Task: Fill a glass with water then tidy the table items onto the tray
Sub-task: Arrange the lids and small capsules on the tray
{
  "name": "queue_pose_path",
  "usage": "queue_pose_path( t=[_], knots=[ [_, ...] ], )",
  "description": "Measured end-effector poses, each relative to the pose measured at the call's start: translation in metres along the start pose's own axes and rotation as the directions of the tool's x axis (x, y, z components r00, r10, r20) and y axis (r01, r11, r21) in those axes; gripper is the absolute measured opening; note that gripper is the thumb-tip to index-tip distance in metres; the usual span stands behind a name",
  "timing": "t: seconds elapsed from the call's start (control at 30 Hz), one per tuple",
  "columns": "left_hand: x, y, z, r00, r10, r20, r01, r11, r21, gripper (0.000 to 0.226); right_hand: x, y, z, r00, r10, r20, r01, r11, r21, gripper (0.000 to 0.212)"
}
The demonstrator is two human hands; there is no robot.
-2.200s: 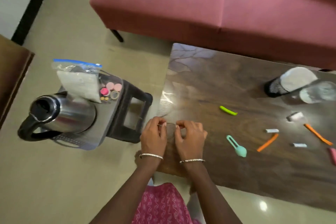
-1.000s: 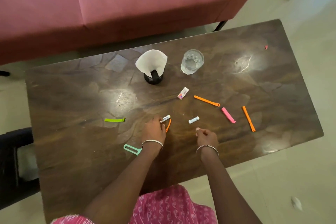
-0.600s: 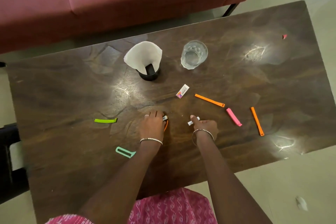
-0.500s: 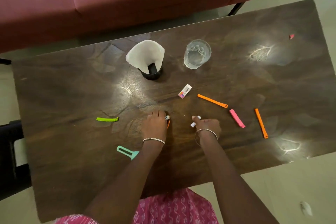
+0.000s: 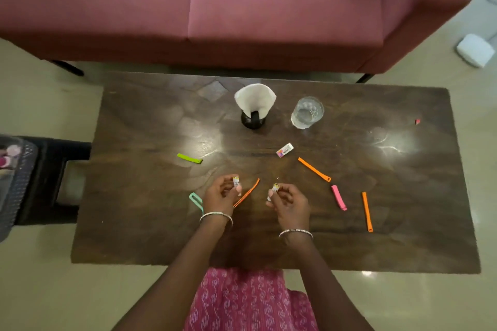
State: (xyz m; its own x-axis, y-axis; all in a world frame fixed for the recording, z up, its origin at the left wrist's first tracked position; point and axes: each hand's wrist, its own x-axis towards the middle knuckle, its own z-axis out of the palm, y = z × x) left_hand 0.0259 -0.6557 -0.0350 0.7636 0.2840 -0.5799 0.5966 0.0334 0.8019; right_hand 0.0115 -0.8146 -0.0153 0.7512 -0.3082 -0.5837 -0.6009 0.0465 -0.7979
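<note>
Though print is unreadable, left hand grip pinching one packet, right hand grip another.

There are two hands over one table. Three small white packets: the first packet is pinched by the left hand, the second packet by the right hand, and the third packet lies beyond the right hand. Three orange strips: the first orange strip lies between the hands, the second orange strip and third orange strip right of them. One pink strip lies between those two. One green strip lies beyond the left hand, and one teal clip just left of it. One glass and one tissue holder stand beyond both hands.
</note>
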Motion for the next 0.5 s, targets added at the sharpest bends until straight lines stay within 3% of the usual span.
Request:
queue_pose_path(
  t=[0.23,0.5],
  knots=[
    [-0.07,0.045,-0.092,0.988,0.101,-0.117,-0.119,0.98,-0.16,0.03,-0.075,-0.046,0.049,0.945,-0.221,0.242,0.267,0.948,-0.173,0.029],
    [-0.132,0.059,-0.218,0.942,0.128,-0.309,-0.202,0.954,-0.221,0.023,-0.156,-0.061,0.138,0.816,-0.27,0.511,0.404,0.898,-0.172,0.029]
  ],
)
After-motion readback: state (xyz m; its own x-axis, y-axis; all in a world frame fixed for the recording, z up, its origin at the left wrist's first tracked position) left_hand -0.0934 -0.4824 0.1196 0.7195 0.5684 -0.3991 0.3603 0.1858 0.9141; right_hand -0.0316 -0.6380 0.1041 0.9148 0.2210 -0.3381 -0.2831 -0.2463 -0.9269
